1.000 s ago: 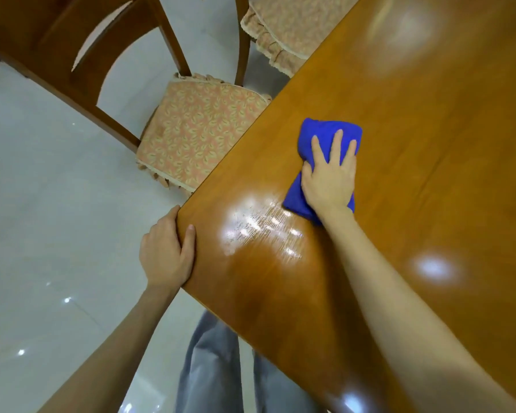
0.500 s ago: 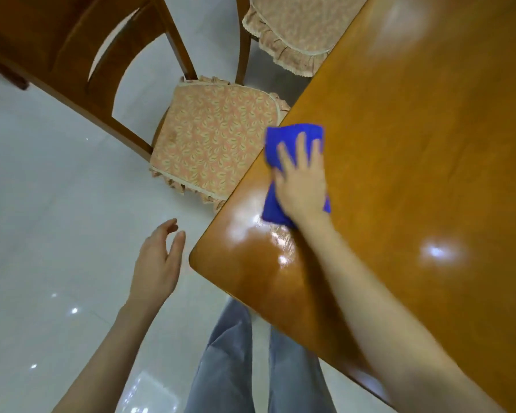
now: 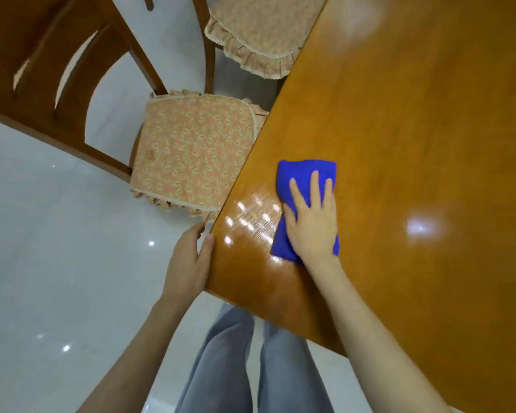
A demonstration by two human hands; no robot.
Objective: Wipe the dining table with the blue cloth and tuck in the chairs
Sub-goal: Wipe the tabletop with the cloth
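A folded blue cloth (image 3: pixel 298 177) lies on the glossy wooden dining table (image 3: pixel 414 144) near its left corner. My right hand (image 3: pixel 312 225) presses flat on the cloth with straight fingers. My left hand (image 3: pixel 189 260) rests on the table's left edge, thumb on top and fingers over the side. A wooden chair (image 3: pixel 188 156) with a floral cushion stands pulled out at the table's left side. A second chair's cushion (image 3: pixel 256 34) shows further back, partly under the table.
White glossy floor tiles (image 3: pixel 57 248) spread to the left. My legs in grey trousers (image 3: pixel 251 368) stand at the table's near corner. Wet streaks shine on the tabletop beside the cloth.
My right hand slid the cloth from the table's left edge back toward the middle. My left hand, lifted off half a second ago, has returned to the table's edge.
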